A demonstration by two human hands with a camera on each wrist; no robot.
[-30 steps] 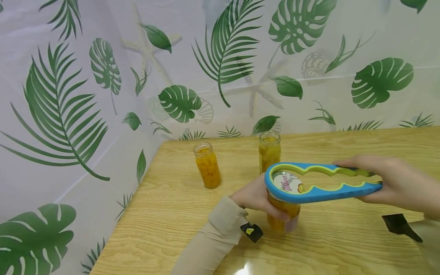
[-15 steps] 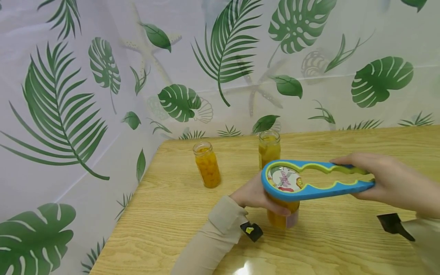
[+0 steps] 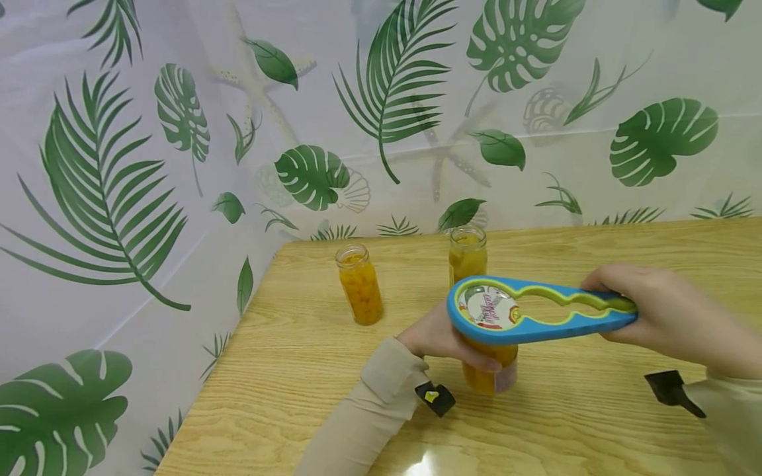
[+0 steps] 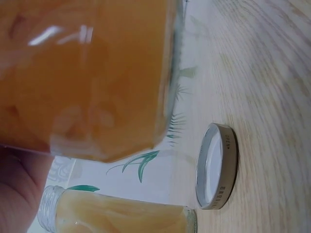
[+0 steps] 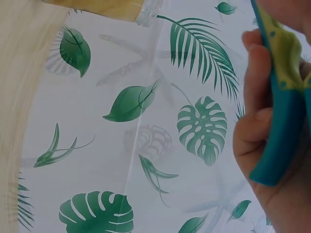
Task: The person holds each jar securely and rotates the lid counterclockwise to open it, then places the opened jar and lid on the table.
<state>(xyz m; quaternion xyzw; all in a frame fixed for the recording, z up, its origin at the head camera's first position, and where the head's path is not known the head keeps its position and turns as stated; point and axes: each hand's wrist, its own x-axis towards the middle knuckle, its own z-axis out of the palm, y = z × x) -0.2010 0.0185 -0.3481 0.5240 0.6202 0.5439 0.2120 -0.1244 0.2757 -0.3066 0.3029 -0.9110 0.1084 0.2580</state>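
Note:
My left hand (image 3: 437,340) grips a glass jar (image 3: 478,379) of orange fruit pieces, thumb across its front. In the left wrist view the same jar (image 4: 87,87) fills the upper left. A printed lid (image 3: 488,307) caps it. Around this lid sits the wide end of a blue and lime-green jar opener (image 3: 571,326). My right hand (image 3: 661,317) holds the opener's handle ends, which are squeezed close together. In the right wrist view, fingers (image 5: 252,131) wrap the opener's blue handle (image 5: 282,141).
An uncapped jar of orange fruit (image 3: 360,294) stands at the back left of the wooden table (image 3: 286,377). Behind my left hand is an uncapped jar of yellowish fruit (image 3: 467,258). A loose lid (image 4: 223,167) lies on the table near it. A leaf-patterned sheet (image 3: 208,132) hangs behind.
The opener has moved slightly left, and its wide end has settled around the lid. My right hand has shifted left and brought the handles closer together. My left hand stays on the jar.

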